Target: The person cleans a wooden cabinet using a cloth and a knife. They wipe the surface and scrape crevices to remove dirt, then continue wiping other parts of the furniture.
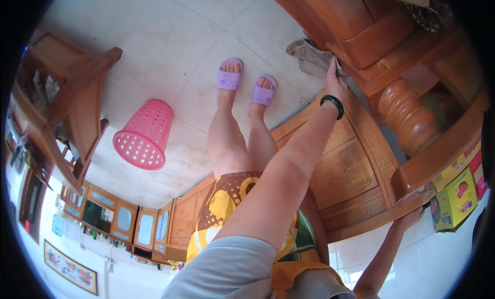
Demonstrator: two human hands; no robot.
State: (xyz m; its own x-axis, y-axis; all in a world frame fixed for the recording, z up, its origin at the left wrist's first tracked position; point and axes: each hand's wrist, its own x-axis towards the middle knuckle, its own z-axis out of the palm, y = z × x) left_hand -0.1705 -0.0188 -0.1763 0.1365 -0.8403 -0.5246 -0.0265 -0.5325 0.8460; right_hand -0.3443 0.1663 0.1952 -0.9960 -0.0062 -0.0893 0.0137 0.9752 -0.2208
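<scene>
My left hand (336,84), with a dark green bangle (335,105) on its wrist, reaches down to the right. It holds a grey-brown cloth (311,59) against the lower part of carved wooden furniture (355,47). Some of the cloth hangs loose over the floor tiles. My right hand (410,218) is at the edge of a wooden top (371,221), close to a small dark object (426,206). Its fingers are partly hidden, so whether it grips that object is unclear.
A pink perforated plastic basket (145,134) lies on the tiled floor (185,86) at left. Beyond it is a wooden chair (73,101). Yellow printed boxes (455,202) are beside my right hand. A thick turned wooden post (410,113) stands at right. Carved panels (344,167) flank my legs.
</scene>
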